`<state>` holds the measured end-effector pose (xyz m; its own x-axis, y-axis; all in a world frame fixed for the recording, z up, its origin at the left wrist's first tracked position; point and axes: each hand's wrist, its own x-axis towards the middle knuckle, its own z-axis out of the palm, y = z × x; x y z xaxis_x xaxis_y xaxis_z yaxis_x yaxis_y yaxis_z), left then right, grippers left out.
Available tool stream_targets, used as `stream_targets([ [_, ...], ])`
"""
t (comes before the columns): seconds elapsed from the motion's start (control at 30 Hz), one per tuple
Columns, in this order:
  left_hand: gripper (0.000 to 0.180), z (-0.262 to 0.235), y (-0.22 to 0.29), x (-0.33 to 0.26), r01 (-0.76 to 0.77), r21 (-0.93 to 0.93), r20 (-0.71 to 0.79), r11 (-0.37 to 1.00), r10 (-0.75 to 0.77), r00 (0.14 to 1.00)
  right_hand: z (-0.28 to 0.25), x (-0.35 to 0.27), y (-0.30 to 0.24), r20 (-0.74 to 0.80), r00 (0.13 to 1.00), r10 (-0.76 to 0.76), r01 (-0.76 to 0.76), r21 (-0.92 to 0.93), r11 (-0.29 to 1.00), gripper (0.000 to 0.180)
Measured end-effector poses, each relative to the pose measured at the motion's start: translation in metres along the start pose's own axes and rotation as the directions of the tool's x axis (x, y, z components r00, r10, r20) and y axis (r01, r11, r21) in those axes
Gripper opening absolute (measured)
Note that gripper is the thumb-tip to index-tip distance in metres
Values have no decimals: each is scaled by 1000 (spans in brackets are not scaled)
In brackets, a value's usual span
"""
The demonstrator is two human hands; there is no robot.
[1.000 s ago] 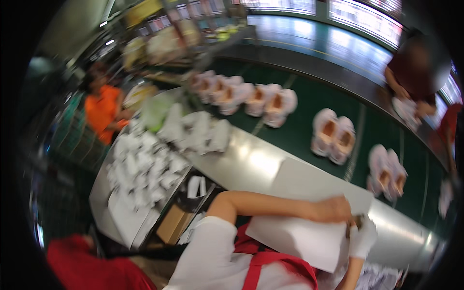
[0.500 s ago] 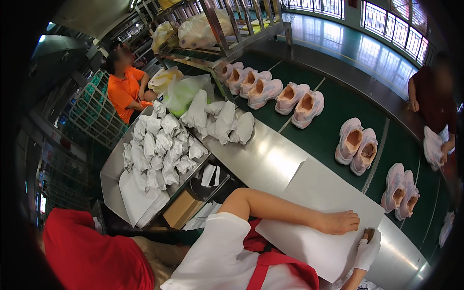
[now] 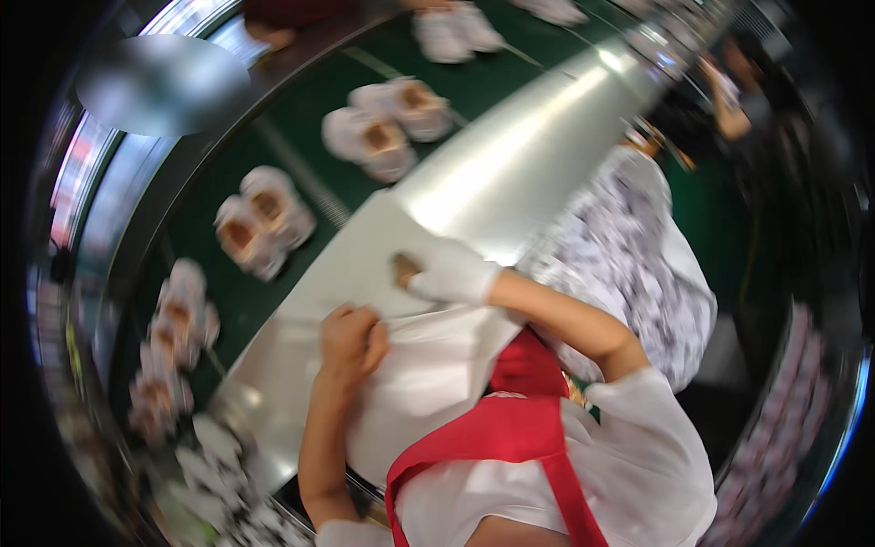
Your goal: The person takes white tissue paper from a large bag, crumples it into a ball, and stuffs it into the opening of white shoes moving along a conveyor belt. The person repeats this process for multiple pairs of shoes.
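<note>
White paper sheets [image 3: 401, 401] lie across the metal surface and hang toward my red apron [image 3: 483, 438]. My bare left hand [image 3: 351, 342] is closed, its curled fingers at a raised fold in the top sheet, seemingly gripping it. In a white glove, my right hand [image 3: 447, 271] rests on the paper farther away. A small brown patch [image 3: 404, 270] shows at its fingertips; I cannot make out whether it is a finger cover or something held. Blur hides how those gloved fingers are set.
Beyond the paper, pairs of pale pink shoes [image 3: 264, 219] stand on a green conveyor [image 3: 301, 146]. At right is a large bag [image 3: 629, 264] of crumpled white material. Stuffed white paper bundles [image 3: 219, 474] sit lower left. Another person [image 3: 743, 91] is at upper right.
The view has swung to the right, bringing the white bag into sight. My left hand has gone from lying loosely on the paper to curling in at a fold in the sheet.
</note>
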<state>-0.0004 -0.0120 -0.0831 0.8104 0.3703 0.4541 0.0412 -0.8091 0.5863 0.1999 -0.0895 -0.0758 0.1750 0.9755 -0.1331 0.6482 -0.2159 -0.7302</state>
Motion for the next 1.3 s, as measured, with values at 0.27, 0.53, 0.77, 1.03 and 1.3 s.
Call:
stream_targets([
  [0.27, 10, 29, -3, 21, 112, 134, 108, 985, -126, 986, -55, -78, 48, -639, 764, 91, 12, 156, 988, 27],
  [0.53, 19, 37, -1, 19, 153, 114, 135, 982, -168, 976, -85, -283, 305, -967, -149, 204, -792, 241, 561, 33],
  [0.77, 18, 36, -2, 19, 160, 106, 132, 981, -173, 976, -111, -317, 329, -746, 14, 666, -867, 323, 380, 33],
  [1.03, 20, 32, 4, 17, 163, 120, 151, 979, -180, 972, -137, -288, 266, -982, 179, 61, -693, -82, 716, 23],
  [1.3, 14, 29, 6, 20, 163, 137, 140, 977, -182, 973, -179, -212, 226, -704, 342, 623, -928, -150, 340, 38],
])
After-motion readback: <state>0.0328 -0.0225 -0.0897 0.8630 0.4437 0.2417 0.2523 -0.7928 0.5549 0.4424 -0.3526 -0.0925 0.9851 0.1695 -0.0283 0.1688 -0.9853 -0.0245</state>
